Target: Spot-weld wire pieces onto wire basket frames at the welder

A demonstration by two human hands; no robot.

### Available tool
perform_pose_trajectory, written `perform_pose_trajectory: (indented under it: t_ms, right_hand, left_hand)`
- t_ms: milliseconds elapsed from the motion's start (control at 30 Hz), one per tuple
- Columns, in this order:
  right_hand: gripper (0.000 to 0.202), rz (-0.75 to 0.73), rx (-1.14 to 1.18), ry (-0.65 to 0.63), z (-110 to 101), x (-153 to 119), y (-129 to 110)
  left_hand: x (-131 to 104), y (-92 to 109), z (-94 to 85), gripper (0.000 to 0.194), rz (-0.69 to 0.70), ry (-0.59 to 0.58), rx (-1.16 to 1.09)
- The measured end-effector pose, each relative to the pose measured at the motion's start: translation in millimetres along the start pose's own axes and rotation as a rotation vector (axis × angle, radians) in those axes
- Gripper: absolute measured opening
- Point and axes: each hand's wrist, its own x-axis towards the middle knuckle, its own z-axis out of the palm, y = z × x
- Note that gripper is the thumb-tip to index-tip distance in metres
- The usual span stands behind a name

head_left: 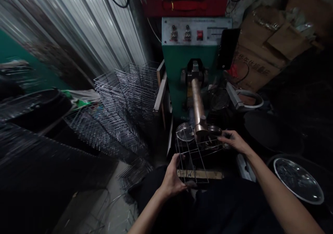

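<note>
A wire rack [191, 156] of thin metal rods lies before me under the welding machine's copper arm [198, 103]. My left hand [172, 176] is closed around its left side, thumb up along the rods. At the rack's right end my right hand [233, 141] pinches with thumb and fingers, apparently on the edge rods; the exact contact is dark. A round metal dish [184, 132] sits left of the arm's tip, and a smaller dark dish [214, 130] is right of it, close to my right fingertips. The green spot-welding machine [174, 77] stands straight ahead.
Stacked wire racks [127, 95] crowd the left side beside a wooden bar [160, 93]. A phone [229, 49] leans on the machine's right side. Cardboard boxes [252, 65] stand at the back right. A clear-bottomed round tray [298, 181] lies low at the right.
</note>
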Motion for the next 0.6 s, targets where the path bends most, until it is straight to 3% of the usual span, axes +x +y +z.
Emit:
perform_pose_trajectory:
  t_ms: [433,600]
  right_hand:
    - [0.055,0.020,0.011,0.002,1.0,-3.4,-4.1]
    - [0.040,-0.169,-0.045,0.125,-1.2,-20.9,6.4]
  left_hand:
    - [6.0,6.9,-0.7,0.107,0.015,0.011,0.060]
    - [8.7,17.8,-3.7,0.107,-0.014,-0.026,0.078]
